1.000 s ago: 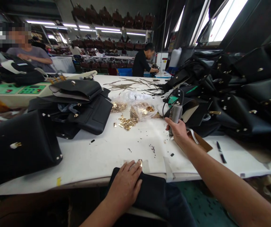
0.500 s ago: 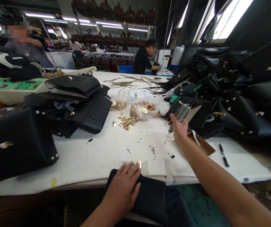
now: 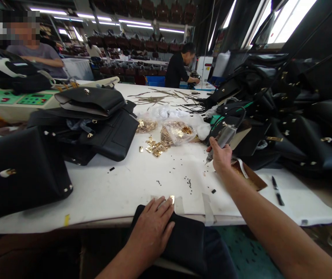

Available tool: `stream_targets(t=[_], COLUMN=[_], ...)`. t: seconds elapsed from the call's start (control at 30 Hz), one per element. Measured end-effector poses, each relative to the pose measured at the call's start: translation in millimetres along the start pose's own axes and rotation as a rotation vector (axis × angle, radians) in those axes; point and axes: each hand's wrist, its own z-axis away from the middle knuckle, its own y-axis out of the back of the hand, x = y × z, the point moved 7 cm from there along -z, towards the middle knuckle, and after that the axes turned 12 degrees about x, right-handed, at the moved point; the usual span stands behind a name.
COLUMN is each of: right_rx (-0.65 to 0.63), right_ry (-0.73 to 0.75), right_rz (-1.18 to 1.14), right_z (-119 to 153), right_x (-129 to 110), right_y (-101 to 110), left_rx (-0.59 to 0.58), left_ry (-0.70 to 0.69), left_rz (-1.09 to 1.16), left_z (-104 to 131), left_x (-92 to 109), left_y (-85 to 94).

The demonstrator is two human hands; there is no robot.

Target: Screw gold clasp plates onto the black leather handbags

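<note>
My left hand (image 3: 151,226) lies palm down with fingers stretched out on a black leather bag piece (image 3: 187,242), which rests at the table's front edge over my lap. A small gold metal plate (image 3: 172,199) shows just beyond its fingertips. In my right hand (image 3: 221,157) is a grey electric screwdriver (image 3: 226,135), gripped with the thin tip angled down to the left over the white tabletop. That tip is close to the table surface beside a brown cardboard box (image 3: 254,179) of small brass-coloured parts; whether it touches anything I cannot tell.
Gold plates (image 3: 156,147) lie loose before clear plastic bags (image 3: 179,131) of similar parts. Tiny black bits (image 3: 188,182) are scattered nearby. Black leather bags (image 3: 105,128) are piled left, and more (image 3: 305,135) right. A black pen-like tool (image 3: 278,190) lies at right. Co-workers (image 3: 180,68) are beyond.
The view has shifted slightly. My left hand stays on the black leather bag piece, and my right hand keeps the electric screwdriver in nearly the same place. The person at far left has moved an arm.
</note>
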Motion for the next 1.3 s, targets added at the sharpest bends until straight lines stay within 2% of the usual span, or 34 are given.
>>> stream_targets(t=[0.07,0.13,0.3,0.37,0.47,0.77,1.3], right_rx=[-0.040,-0.130,-0.390,-0.440,-0.463,-0.470,-0.435], right_ry=[-0.038,-0.105,-0.336,-0.408,-0.467,-0.503,-0.508], right_rz=[-0.060,-0.137,-0.248,-0.245,-0.235,-0.208,-0.237], right_z=[16,44,137,166,191,208,212], right_x=[-7,-13,-21,-20,-16,-6,-7], right_y=[-2,-6,-11,-10,-10,-13,-11], left_rx=[-0.010,-0.021,-0.026,-0.028,-0.037,-0.029,-0.025], left_ry=[0.020,0.038,0.049,0.054,0.056,0.034,0.013], left_rz=[0.019,0.033,0.037,0.033,0.029,0.009,0.005], left_z=[0,-1,-2,-1,-1,0,0], left_x=[-1,0,3,3,4,3,1], left_y=[-0.1,0.8,3.6,3.2,2.1,0.0,-1.4])
